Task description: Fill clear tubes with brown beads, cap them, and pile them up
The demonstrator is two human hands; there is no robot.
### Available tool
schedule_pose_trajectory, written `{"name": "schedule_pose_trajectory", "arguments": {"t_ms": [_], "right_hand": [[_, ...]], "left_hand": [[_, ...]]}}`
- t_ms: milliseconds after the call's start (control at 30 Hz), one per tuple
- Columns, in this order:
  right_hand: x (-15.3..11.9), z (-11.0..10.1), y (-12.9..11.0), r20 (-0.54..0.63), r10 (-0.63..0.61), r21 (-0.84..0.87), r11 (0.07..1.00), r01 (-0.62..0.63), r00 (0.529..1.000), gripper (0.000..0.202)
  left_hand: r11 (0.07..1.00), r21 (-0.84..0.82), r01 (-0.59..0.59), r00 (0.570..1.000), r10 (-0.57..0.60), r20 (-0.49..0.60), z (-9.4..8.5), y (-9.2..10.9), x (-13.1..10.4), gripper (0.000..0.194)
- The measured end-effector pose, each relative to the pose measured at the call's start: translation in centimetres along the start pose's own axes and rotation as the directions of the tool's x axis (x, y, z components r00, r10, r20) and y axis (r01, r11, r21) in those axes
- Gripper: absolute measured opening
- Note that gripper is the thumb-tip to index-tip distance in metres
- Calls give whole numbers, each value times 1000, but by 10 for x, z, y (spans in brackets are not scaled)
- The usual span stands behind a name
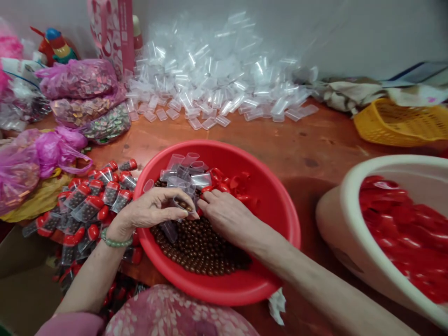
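My left hand [157,207] is closed around a clear plastic tube [191,212], tilted with its mouth toward the right and brown beads showing inside. Close beside the tube's mouth, my right hand [229,217] has its fingers bent and pressed together; what they hold, if anything, is hidden. Both hands are over a red basin [292,217]. Many shiny brown beads [206,249] lie in its lower part. Empty clear tubes [182,179] rest on the beads at the back, and red caps [241,184] lie to the right of them.
Capped tubes of dark beads [89,207] are piled left of the basin. A large heap of clear tubes [217,84] lies along the wall. Pink bags [80,79] stand back left. A cream tub [332,210] of red pieces and a yellow basket [385,128] are right.
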State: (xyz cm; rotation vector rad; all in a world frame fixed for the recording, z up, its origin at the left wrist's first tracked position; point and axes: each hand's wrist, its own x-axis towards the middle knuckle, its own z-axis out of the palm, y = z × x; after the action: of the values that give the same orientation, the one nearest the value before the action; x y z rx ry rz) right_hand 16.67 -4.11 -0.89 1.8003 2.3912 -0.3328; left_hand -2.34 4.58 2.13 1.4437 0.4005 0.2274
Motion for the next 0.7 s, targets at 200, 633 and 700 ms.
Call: {"name": "schedule_pose_trajectory", "arguments": {"t_ms": [200,633,700], "right_hand": [[-12,-3,13,-59,2,66,998,1,998,23],[-44,-27,-19,-120,690,957,-111,268,714,24],[-41,-21,-28,-166,679,954,-74,291,715,20]], "left_hand": [[974,-223,-51,996,35,-76,14,-5,-8,30],[913,-382,-147,936,4,-351,54,-13,-9,30],[899,-396,-187,916,13,-402,56,-15,-6,29]]}}
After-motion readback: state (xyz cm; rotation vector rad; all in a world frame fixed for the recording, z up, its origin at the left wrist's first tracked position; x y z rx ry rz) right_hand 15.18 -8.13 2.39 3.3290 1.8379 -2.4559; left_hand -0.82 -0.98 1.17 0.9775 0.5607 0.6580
